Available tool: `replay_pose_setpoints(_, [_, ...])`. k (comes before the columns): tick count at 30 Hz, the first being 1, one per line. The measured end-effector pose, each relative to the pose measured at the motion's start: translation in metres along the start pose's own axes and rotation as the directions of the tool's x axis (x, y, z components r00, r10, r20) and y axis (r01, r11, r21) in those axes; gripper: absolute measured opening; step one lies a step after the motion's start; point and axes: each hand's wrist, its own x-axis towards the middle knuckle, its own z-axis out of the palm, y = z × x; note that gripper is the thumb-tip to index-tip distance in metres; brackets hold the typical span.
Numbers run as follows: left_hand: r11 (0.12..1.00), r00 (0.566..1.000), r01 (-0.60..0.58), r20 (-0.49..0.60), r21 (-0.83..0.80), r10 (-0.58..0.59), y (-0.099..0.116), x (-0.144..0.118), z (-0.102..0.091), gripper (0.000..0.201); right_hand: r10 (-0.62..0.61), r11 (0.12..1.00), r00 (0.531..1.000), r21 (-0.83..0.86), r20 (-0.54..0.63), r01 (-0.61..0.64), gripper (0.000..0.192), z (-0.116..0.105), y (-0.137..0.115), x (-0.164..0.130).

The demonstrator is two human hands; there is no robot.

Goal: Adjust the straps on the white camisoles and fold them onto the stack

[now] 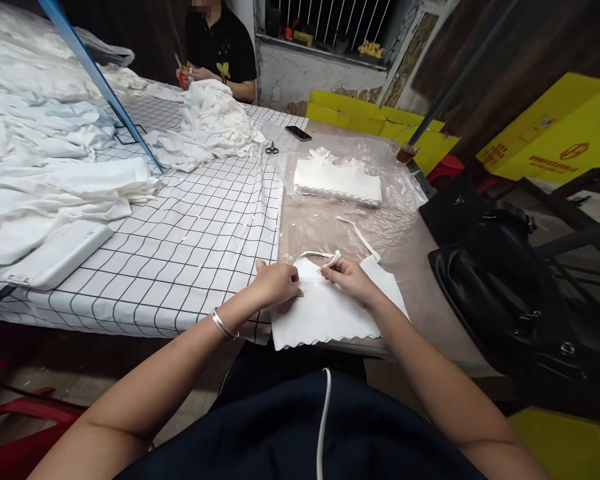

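Note:
A white garment with a scalloped hem and thin straps lies at the table's near edge. My left hand is closed at its upper left part, fingers curled on the fabric. With thumb and fingertips together, my right hand pinches a white strap near the garment's top edge. The garment's other strap stretches away across the table on the right. Beyond it, a stack of folded white garments rests on clear plastic sheeting.
A checked cloth covers the left side, bearing heaped white fabric and a white box-shaped device. Small scissors and a phone lie farther back. A black bag stands right. Across the table, a person holds red-handled scissors.

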Motion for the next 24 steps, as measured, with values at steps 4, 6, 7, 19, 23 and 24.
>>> replay_pose_setpoints(4, [0.99,0.997,0.003,-0.071,-0.141,-0.013,0.001,-0.001,0.008,0.026,-0.047,0.999,0.998,0.023,0.047,0.046,0.032,0.012,-0.005,-0.002])
replay_pose_setpoints(6, [0.976,0.995,-0.009,-0.099,-0.217,-0.013,0.002,-0.004,0.012,0.024,-0.085,0.996,0.995,-0.005,0.056,0.085,0.029,0.017,-0.005,-0.002])
replay_pose_setpoints(7, [0.966,0.994,-0.019,-0.113,-0.256,-0.01,0.002,-0.005,0.014,0.023,-0.1,0.994,0.993,-0.027,0.056,0.102,0.027,0.019,-0.004,-0.001])
replay_pose_setpoints(19, [0.937,0.983,-0.071,-0.183,-0.341,0.007,0.002,-0.005,0.02,0.019,-0.122,0.972,0.988,-0.189,0.096,0.138,0.016,0.027,0.002,-0.004])
replay_pose_setpoints(23, [0.932,0.983,-0.069,-0.185,-0.355,0.002,0.001,-0.007,0.022,0.019,-0.214,0.917,0.971,-0.32,0.106,0.237,0.009,0.023,0.0,-0.005])
replay_pose_setpoints(24, [0.931,0.982,-0.071,-0.19,-0.357,0.002,0.001,-0.007,0.023,0.019,-0.243,0.892,0.963,-0.364,0.115,0.268,0.006,0.021,-0.002,-0.006])
